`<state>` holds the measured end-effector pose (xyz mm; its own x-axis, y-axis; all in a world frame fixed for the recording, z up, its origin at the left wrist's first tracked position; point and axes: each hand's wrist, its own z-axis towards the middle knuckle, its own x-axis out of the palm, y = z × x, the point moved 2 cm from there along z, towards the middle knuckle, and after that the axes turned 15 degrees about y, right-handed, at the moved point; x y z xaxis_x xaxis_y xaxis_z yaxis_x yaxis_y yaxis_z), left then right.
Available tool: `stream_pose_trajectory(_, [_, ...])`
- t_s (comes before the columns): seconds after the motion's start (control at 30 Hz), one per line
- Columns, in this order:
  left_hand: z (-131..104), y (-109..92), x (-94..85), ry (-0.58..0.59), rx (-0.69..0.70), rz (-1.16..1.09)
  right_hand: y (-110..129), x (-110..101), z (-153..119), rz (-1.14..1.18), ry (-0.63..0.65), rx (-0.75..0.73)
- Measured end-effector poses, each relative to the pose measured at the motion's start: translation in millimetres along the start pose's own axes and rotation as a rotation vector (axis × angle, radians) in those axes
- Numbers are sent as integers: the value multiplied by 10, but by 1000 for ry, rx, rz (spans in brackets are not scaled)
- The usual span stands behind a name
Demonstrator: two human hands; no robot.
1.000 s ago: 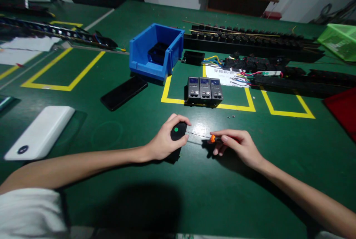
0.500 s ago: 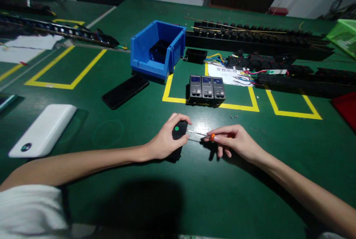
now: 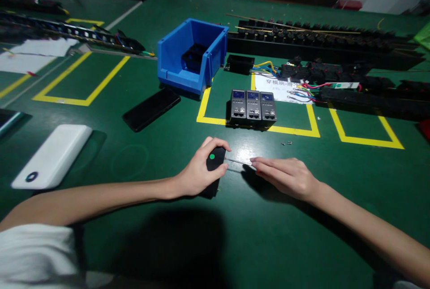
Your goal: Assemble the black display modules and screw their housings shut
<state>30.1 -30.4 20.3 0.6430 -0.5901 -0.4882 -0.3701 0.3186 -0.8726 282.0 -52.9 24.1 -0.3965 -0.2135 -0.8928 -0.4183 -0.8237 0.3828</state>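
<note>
My left hand [image 3: 198, 170] is closed around a small black box-shaped module [image 3: 215, 163] with a green dot, resting on the table. In my right hand [image 3: 289, 177] is a screwdriver [image 3: 238, 161]; its handle is hidden behind my fingers. The thin metal shaft points left, its tip at the module's right side. Whether a screw sits under the tip is too small to tell. A few tiny screws [image 3: 287, 143] lie on the green surface beyond my right hand. Three similar black modules [image 3: 253, 107] with small displays stand side by side farther back.
A blue bin [image 3: 183, 80] holding a black part stands at the back. Left of me lie a black phone [image 3: 151, 109] and a white power bank [image 3: 53, 157]. Black strips with loose wires [image 3: 349, 96] stretch across the back right. Yellow tape [image 3: 295, 131] marks the green table [image 3: 262, 244].
My right hand has rolled over its grip, so the orange handle seen before is now covered. The left hand and module stay in place. The view has shifted slightly.
</note>
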Motion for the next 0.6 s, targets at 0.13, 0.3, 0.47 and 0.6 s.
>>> stream_pose_trajectory(0.13, [-6, 5, 5, 5, 9, 4, -3, 29, -30, 1, 7, 0])
stream_pose_trajectory(0.3, [-30, 27, 9, -23, 4, -2, 74, -72, 124, 449, -41, 224])
stream_pose_trajectory(0.47, [-34, 27, -8, -65, 68, -32, 49, -111, 225, 1355, 18, 649])
stream_pose_trajectory(0.6, [-23, 22, -14, -76, 82, -50, 16, -71, 247, 1661, 76, 746])
